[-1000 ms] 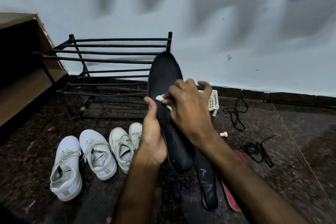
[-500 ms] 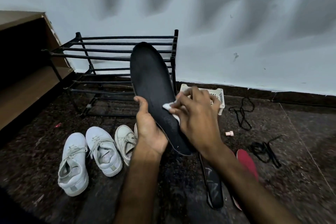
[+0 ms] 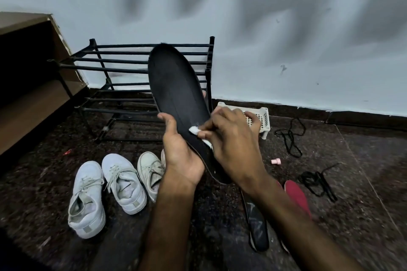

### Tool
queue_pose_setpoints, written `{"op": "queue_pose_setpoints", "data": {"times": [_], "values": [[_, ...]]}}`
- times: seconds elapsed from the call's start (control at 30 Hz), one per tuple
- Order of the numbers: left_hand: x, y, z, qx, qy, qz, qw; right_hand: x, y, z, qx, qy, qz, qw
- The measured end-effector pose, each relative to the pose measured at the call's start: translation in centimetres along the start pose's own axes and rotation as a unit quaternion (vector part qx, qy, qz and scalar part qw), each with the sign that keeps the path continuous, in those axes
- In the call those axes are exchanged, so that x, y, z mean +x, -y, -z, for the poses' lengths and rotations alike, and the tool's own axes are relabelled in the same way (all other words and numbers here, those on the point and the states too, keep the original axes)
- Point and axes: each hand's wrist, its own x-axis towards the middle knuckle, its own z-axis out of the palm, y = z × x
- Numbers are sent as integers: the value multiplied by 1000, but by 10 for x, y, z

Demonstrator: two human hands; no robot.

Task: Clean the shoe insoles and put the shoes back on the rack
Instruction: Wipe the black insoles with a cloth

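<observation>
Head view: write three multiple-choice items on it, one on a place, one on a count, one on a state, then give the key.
1. Where is the white basket?
A. on the rack
B. on the floor right of the rack
C. inside a shoe

2. How many black insoles show?
A. one
B. two
C. four

3. The rack is:
A. empty
B. full of shoes
C. tipped over

Key: 1 B, it stands on the floor beside the rack's right posts. 2 B, one black insole held by the left hand, another on the floor. 3 A, only bare bars show.
</observation>
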Motion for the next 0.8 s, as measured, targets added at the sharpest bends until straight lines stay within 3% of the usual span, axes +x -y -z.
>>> {"op": "queue_pose_setpoints", "data": {"times": [0.07, 0.23, 0.3, 0.47, 0.7, 0.8], "values": [[0, -1, -2, 0, 6, 12, 1000, 10, -2, 3, -21, 4, 15, 1000], [9, -13, 9, -37, -3, -43, 998, -42, -8, 3, 87, 29, 18, 996], [9, -13, 15, -55, -15, -28, 998, -55, -11, -2, 99, 34, 30, 994], [-1, 10, 11, 6, -63, 87, 994, -11, -11, -15, 31, 14, 72, 997], [-18, 40, 6, 153, -4, 34, 988, 100, -25, 1, 35, -96, 52, 993], [-13, 36, 7, 203, 5, 15, 979, 117, -28, 17, 56, -108, 58, 991]]}}
